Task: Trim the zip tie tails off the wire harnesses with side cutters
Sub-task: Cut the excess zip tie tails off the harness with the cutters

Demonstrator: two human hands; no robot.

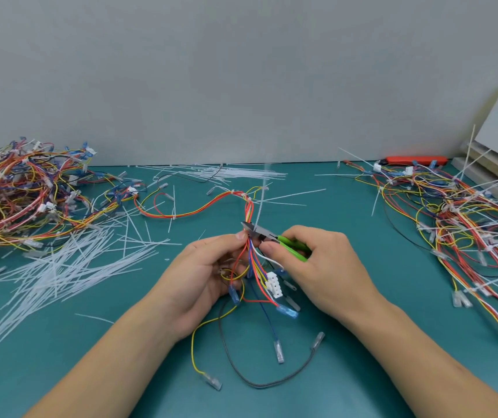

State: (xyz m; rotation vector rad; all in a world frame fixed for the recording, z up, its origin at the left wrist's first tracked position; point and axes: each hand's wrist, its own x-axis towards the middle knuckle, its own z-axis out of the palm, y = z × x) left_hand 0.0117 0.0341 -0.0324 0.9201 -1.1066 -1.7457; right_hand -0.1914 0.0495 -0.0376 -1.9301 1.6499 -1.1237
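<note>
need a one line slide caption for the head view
Right hand sets green-handled side cutters to a zip tie tail while left hand holds the wire harness.

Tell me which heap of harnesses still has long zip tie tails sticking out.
The right heap: long white tails stick out of it at all angles. The left heap shows none, only loose cut tails on the mat beside it.

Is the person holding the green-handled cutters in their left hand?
No, the right hand grips the green-handled cutters, while the left hand holds the wire harness.
</note>
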